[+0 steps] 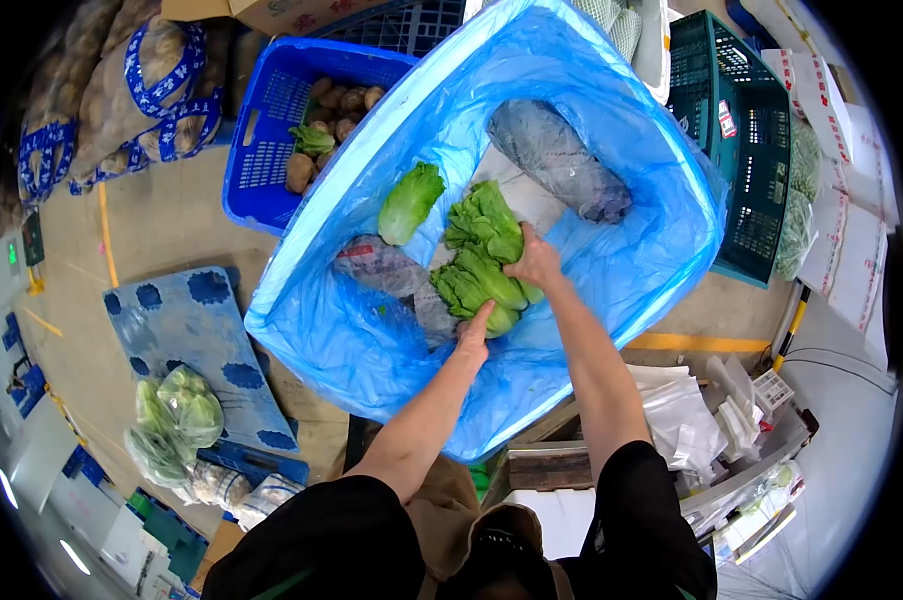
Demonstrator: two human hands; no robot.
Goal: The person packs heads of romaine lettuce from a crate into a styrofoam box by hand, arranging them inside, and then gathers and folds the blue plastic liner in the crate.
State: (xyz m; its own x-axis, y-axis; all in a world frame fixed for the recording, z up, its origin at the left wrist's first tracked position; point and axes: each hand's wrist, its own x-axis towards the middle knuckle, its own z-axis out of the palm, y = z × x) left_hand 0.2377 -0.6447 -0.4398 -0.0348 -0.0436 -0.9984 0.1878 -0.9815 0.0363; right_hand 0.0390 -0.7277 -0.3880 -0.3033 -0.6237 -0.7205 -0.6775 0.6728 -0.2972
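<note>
Both my hands reach into a large container lined with blue plastic [652,130]. My left hand [475,335] is closed on the lower end of a green lettuce [472,283]. Closed round the base of another lettuce [485,222], just above the first, is my right hand [537,262]. The two lettuces lie side by side, touching. A third lettuce [411,204] rests apart on the liner to the left. Bagged dark purple produce [380,265] lies beside my left hand, and a similar bag [557,155] sits at the upper right inside the container. My fingers are partly hidden behind the leaves.
A blue crate [257,150] with potatoes stands at the upper left, green crates [747,150] at the right. Net sacks [142,90] fill the far left. Bagged vegetables [187,405] lie by a blue board [187,330]. White bags [677,415] are at the lower right.
</note>
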